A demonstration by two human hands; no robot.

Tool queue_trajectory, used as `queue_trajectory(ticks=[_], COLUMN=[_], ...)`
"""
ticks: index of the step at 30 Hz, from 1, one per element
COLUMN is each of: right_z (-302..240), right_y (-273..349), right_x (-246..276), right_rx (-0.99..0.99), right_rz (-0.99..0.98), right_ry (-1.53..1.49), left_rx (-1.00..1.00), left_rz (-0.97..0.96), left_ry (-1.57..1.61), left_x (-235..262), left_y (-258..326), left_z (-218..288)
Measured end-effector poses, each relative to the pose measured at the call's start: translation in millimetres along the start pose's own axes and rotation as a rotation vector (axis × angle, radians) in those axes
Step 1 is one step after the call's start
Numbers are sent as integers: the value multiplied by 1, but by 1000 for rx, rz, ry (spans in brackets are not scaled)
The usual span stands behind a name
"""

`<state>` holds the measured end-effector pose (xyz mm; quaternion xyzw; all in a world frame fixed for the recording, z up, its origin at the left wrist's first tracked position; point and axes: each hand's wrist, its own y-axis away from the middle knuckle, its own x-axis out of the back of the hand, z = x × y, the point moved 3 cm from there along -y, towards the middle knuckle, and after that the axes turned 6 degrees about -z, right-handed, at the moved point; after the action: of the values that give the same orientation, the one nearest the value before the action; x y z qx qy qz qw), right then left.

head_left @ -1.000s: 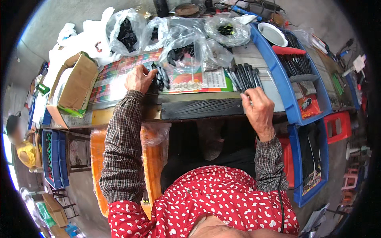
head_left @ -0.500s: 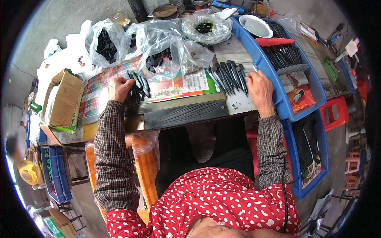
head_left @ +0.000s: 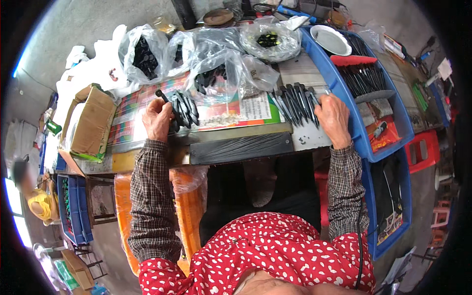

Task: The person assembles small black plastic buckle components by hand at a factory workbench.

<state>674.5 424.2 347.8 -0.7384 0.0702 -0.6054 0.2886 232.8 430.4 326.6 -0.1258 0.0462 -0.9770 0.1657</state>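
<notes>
My left hand (head_left: 157,119) is closed on a short black stick with a wider end (head_left: 161,95), which pokes up past the fingertips. Right beside it lies a small heap of glossy black slender pieces (head_left: 186,109). My right hand (head_left: 333,118) has its fingers curled together at the right end of a row of slim dark rods (head_left: 296,103) with thicker black far ends. A small pale tip shows at those fingers; I cannot make out what they hold.
Clear plastic bags (head_left: 145,59) of black parts line the back of the table. An open cardboard box (head_left: 90,123) stands at left. At right, a blue tray (head_left: 361,137) holds dark rods, a red divider and a white dish (head_left: 330,39). Colourful printed sheeting (head_left: 130,115) covers the tabletop.
The whole view has shifted slightly. My left hand now shows a black stick raised in its fingers, away from the heap. My right hand stays beside the row of rods.
</notes>
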Motion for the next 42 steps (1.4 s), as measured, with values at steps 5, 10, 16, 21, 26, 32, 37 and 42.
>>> queue_trajectory(ticks=[5,10,16,21,26,32,37,42], right_z=[3,-3,8,9,-5,-29,-51,-72], right_y=[-4,-9,-9,-8,-8,-13,-13,-10], right_x=[-3,-2,-7,-7,4,26,29,16], right_rx=[-87,-137,-94,-105,-99,-143,-174,-226], right_rz=[-36,-93,-136,-169,-123,-54,-95,-195], right_ry=[27,40,33,51,70,-54,-504,-976], left_rx=[-42,17,118,76,68,118,96,96], left_rz=[-50,-56,-36,-73,-113,-127,-168,-164], left_ry=[131,263,414,462,455,517,581,574], left_x=[-2,3,4,5,6,7,7,-4], left_y=[6,6,6,4,6,8,9,1], left_z=[6,0,3,-3,3,4,7,17])
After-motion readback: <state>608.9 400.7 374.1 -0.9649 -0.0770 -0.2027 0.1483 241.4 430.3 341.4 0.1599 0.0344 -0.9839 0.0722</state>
